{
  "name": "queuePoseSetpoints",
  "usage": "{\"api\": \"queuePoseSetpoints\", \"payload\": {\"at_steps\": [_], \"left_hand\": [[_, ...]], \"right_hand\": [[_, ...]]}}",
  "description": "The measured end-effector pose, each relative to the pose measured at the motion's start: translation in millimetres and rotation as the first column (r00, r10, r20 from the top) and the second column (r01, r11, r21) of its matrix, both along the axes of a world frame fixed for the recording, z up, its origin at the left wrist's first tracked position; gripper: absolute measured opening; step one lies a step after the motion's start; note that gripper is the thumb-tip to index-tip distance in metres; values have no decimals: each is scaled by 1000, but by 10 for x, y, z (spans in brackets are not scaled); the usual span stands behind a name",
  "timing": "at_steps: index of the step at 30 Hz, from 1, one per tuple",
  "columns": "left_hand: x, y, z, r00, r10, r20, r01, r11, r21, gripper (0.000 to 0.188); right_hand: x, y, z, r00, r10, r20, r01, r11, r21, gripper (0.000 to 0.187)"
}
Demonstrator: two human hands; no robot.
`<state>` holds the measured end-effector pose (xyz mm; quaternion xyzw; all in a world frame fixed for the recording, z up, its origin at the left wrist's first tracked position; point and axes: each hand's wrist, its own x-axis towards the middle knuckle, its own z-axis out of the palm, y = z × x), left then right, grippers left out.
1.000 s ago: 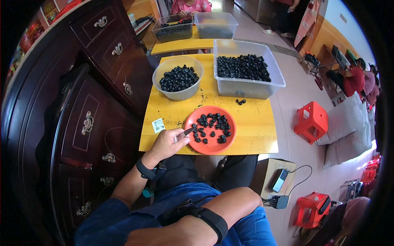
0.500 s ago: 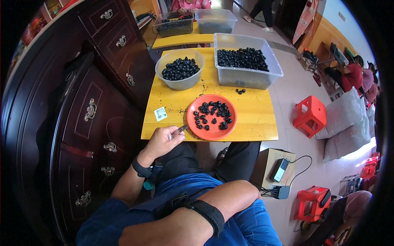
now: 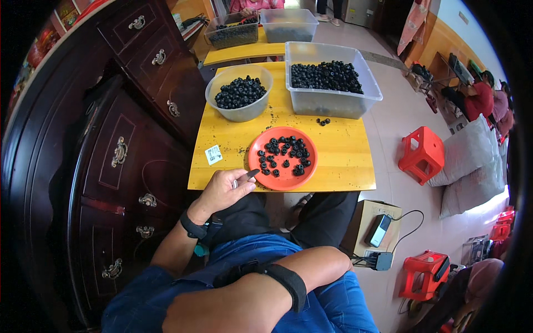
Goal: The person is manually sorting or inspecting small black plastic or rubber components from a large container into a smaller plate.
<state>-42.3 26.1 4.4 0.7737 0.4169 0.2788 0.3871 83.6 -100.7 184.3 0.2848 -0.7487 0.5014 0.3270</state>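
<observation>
My left hand [image 3: 221, 191] is closed around a slim tool [image 3: 247, 177] with a dark blade-like tip and a paler metal part; its exact kind is not clear. The tip reaches over the left rim of a round orange-red plate [image 3: 284, 182]. Scattered on this plate are several small black ring-like parts [image 3: 286, 164] with holes in them. Close to the camera, my right arm bends across my body, and my right hand [image 3: 219, 311] is a large shape at the lower edge. Its fingers do not show.
Behind the plate, the yellow table [image 3: 338, 161] holds a round translucent tub [image 3: 244, 114] and a rectangular clear bin [image 3: 327, 108], both with black parts. A white label [image 3: 213, 155] lies left. Dark drawers [image 3: 119, 150] stand alongside; a red stool [image 3: 422, 155] is to the right.
The tool's tip has moved slightly right and now lies over the plate's rim. My left hand has shifted slightly with it. The view has moved a little; my right arm stays bent.
</observation>
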Motion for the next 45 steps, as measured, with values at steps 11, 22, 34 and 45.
{"api": "queuePoseSetpoints", "payload": {"at_steps": [11, 22, 34, 45], "left_hand": [[-105, -93, 18, 998, 4, 61, 1, 997, -78, 17], [-274, -226, 449, 905, 164, 393, -117, 983, -143, 10], [150, -317, 460, 1000, 11, 3, -12, 977, 212, 31], [399, -149, 289, 996, 30, -83, -7, 963, 268, 27]], "right_hand": [[173, 260, -584, 994, 94, 51, -47, 819, -572, 21], [452, 656, -1379, 921, -388, 30, -34, -157, -987, 19], [496, 746, -1828, 926, -373, 51, -53, -264, -963, 45], [732, 719, -1990, 879, -396, 266, 184, -235, -955, 25]]}}
